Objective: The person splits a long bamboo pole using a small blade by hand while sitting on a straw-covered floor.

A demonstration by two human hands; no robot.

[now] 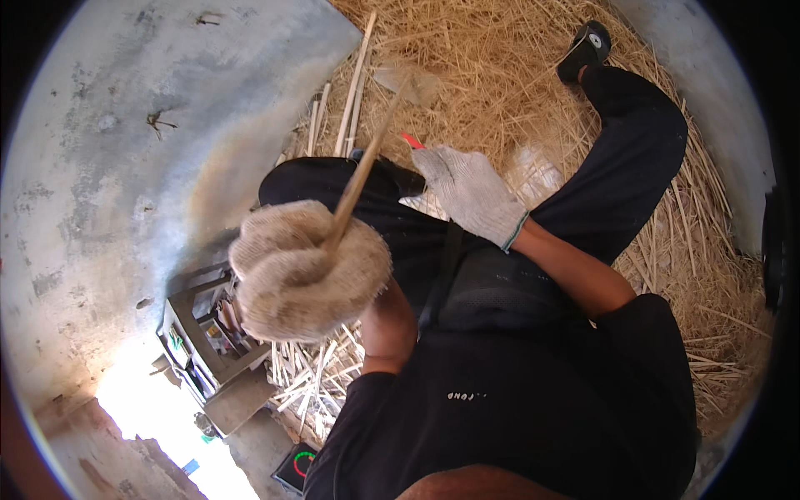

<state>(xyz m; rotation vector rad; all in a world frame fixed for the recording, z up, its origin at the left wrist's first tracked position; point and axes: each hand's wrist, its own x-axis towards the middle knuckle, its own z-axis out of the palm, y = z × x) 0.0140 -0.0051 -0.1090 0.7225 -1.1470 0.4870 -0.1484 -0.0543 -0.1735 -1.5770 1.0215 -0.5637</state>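
My left hand [312, 271], in an off-white knitted glove, is raised close to the camera with its fingers curled round a thin bamboo strip [363, 172]. The strip slants up and away to the right, toward the straw. Farther off, above my lap, my right hand [472, 193] wears a similar glove with a green cuff edge. Its fingers are closed on a tool whose red end [412, 141] sticks out past them. A pale, pointed piece [426, 202] shows below that hand; I cannot tell whether it belongs to the tool. The strip and the red end are apart.
Straw-like shavings [492, 75] cover the floor ahead, with longer pale strips [357, 83] by the wall [167, 108]. My black-clad legs [621, 167] are spread around the work. At left stands a wooden shelf [218, 354] holding small items, with more cut strips [312, 375] beside it.
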